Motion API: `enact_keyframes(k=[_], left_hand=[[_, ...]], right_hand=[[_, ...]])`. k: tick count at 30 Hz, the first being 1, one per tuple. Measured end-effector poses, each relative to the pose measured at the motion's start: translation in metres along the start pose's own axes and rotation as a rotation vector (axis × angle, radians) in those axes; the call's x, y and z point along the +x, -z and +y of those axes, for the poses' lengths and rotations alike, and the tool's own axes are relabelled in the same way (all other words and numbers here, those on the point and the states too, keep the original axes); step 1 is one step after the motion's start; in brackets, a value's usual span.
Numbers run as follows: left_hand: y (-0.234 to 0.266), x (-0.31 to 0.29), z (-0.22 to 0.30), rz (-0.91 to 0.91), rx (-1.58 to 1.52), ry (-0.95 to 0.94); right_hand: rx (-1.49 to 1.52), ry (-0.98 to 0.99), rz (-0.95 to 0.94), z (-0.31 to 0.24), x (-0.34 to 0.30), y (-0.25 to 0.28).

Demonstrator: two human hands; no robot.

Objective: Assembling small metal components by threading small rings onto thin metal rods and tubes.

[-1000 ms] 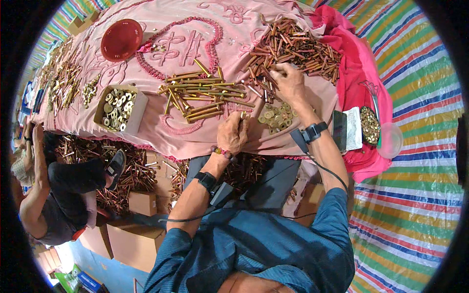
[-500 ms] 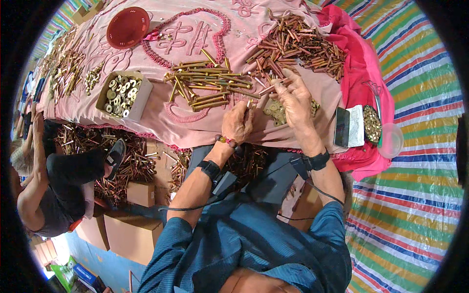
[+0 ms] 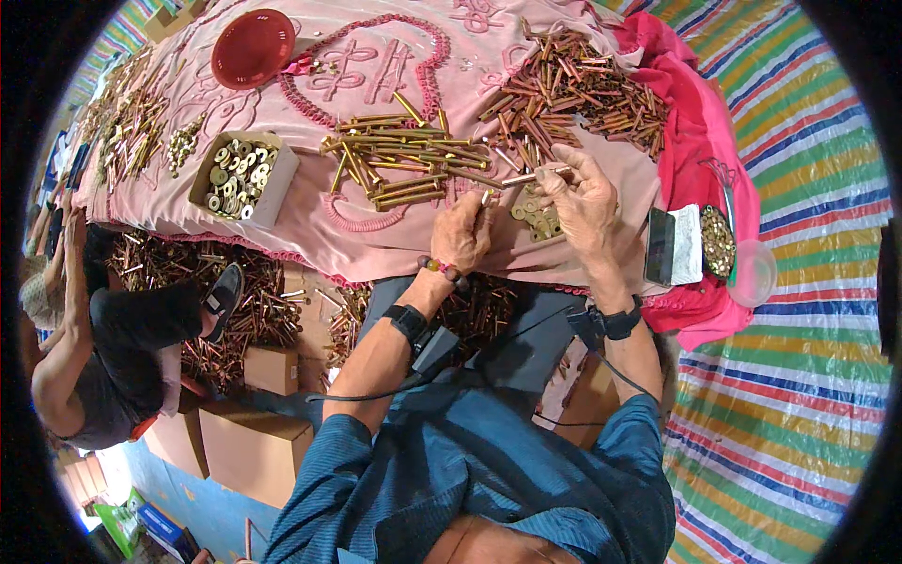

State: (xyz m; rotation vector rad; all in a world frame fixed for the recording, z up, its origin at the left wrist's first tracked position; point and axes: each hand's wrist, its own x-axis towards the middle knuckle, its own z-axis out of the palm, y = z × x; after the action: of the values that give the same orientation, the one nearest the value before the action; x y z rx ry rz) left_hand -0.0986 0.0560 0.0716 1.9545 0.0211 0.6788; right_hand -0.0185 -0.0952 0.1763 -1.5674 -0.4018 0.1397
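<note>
My left hand (image 3: 460, 233) is closed, just in front of a pile of long brass-coloured bolts (image 3: 404, 155). A small pale tip pokes out between its thumb and forefinger; the rest is hidden in the fingers. My right hand (image 3: 584, 205) pinches a slim copper-coloured metal tube (image 3: 519, 180) between thumb and fingers, its free end pointing left above my left hand. Beneath the right hand, flat washers (image 3: 537, 221) lie loose on the pink cloth (image 3: 329, 249). Beyond it spreads a large heap of copper-coloured tubes (image 3: 587, 89).
An open box of washers (image 3: 272, 193) stands left of the bolts. Behind it sits a red bowl (image 3: 252, 49). At right are a phone (image 3: 660, 246) and a container of small metal parts (image 3: 716, 242). A co-worker (image 3: 75, 376) sits at left beside heaped bolts and cardboard boxes (image 3: 254, 451).
My right hand has shifted slightly right and down, with the tube still pinched and now held more level. My left hand stays closed in nearly the same place.
</note>
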Motion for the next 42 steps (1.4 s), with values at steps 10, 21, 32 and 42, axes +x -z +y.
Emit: enact_keyframes(k=[10, 21, 32, 42], left_hand=[[0.0, 0.0, -0.001, -0.002, 0.028, 0.003], [-0.002, 0.0, 0.001, 0.073, 0.038, -0.016], [-0.001, 0.001, 0.006, 0.089, 0.055, -0.058], [-0.001, 0.001, 0.008, 0.065, 0.045, -0.033]], right_hand=[[-0.304, 0.093, 0.076, -0.003, 0.023, 0.022], [-0.966, -0.021, -0.155, 0.027, 0.009, 0.022], [-1.01, -0.084, -0.183, 0.055, 0.026, 0.024], [-0.708, -0.141, -0.193, 0.059, 0.026, 0.041]])
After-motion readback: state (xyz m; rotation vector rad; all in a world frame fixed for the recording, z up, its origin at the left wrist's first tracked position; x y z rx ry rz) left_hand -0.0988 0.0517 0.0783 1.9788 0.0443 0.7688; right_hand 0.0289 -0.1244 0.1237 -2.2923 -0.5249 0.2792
